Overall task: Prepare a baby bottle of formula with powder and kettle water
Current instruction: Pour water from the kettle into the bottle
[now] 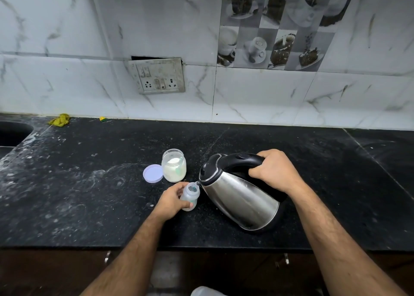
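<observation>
A small clear baby bottle stands on the black counter, its mouth uncapped. My left hand wraps around it from the left. My right hand grips the black handle of a steel kettle, which is tilted left with its spout right over the bottle's mouth. Behind the bottle sits an open glass jar of white powder with a green scoop inside. The jar's lilac lid lies flat beside it on the left.
A sink is cut into the counter at the far left. A yellow cloth lies by the wall. A switch and socket plate is on the tiled wall. Cabinet handles show below the counter edge.
</observation>
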Demonstrator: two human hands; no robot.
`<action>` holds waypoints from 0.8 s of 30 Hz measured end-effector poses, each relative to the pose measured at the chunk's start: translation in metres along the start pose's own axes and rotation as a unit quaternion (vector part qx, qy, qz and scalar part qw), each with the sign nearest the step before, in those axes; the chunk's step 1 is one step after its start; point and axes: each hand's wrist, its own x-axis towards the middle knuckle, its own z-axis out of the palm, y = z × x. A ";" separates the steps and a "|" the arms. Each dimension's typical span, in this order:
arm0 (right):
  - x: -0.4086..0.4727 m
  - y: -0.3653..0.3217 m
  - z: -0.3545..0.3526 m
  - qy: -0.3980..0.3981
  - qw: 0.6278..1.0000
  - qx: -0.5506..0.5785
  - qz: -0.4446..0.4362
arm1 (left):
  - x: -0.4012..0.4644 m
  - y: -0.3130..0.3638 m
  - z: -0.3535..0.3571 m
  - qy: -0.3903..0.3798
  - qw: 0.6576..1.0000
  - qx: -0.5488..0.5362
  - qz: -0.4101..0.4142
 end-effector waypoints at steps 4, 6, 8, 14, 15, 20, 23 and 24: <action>0.000 -0.001 0.000 0.001 1.000 -0.004 -0.003 | 0.001 0.001 0.001 0.001 1.000 0.000 0.004; 0.001 -0.001 0.001 0.002 1.000 -0.006 -0.001 | 0.001 0.001 0.000 0.000 1.000 0.002 0.004; 0.001 0.000 0.001 0.002 1.000 -0.008 0.001 | 0.001 0.002 0.001 0.000 1.000 0.004 0.003; 0.003 -0.001 0.003 -0.001 1.000 -0.007 0.003 | 0.001 0.005 0.001 -0.003 1.000 -0.002 0.006; 0.003 0.000 0.003 0.000 1.000 -0.005 0.004 | 0.002 0.005 0.000 -0.003 1.000 -0.006 0.008; 0.004 0.004 0.006 0.007 0.999 0.027 0.016 | 0.004 0.010 0.000 -0.006 1.000 -0.016 0.015; 0.005 0.006 0.009 0.008 0.998 0.052 0.025 | 0.005 0.014 -0.001 -0.011 0.999 -0.029 0.014; 0.006 0.006 0.009 0.007 0.998 0.058 0.028 | 0.005 0.015 0.000 -0.013 0.999 -0.034 0.014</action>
